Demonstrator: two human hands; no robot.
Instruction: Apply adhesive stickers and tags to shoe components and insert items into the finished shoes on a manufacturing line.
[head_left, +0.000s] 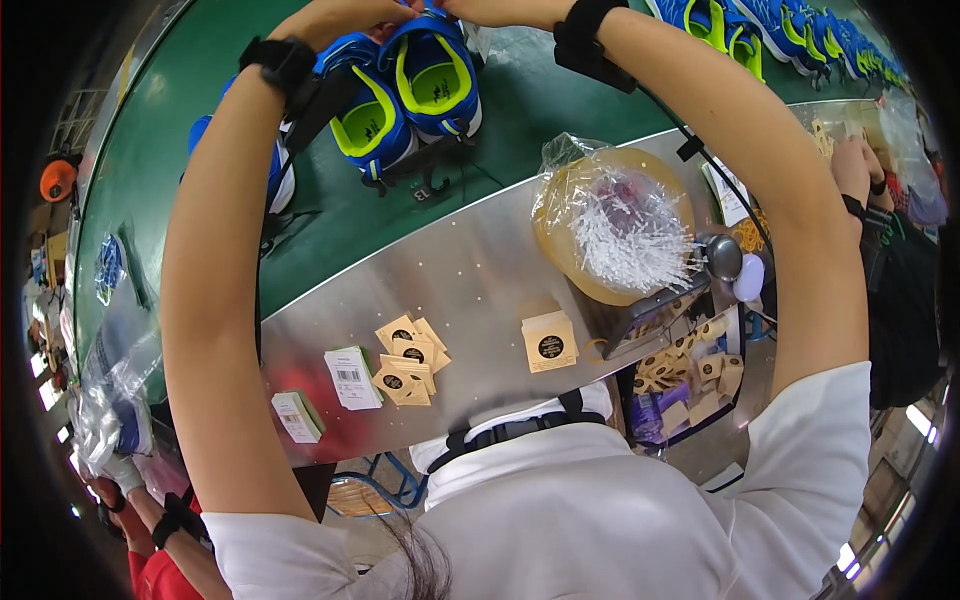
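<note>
At the top edge of the head view, my left hand (345,18) and my right hand (510,10) meet over the front of a blue sports shoe (437,88) with lime lining. The left fingers are closed at its upper part. Those of my right hand are bent toward the same spot, partly cut off by the picture's edge, so what they pinch is hidden. Its mate, a second blue shoe (365,125), stands close on the left, heel toward me. Black bands with cables are strapped round both wrists.
On the metal ledge (450,290) lie tan tags (408,365), white label stacks (352,378), a tan card stack (548,342) and a bundle of white plastic strings (635,235). An open box (690,380) holds more tags. Shoes (780,30) line the green table; co-workers' hands (855,170) show at right.
</note>
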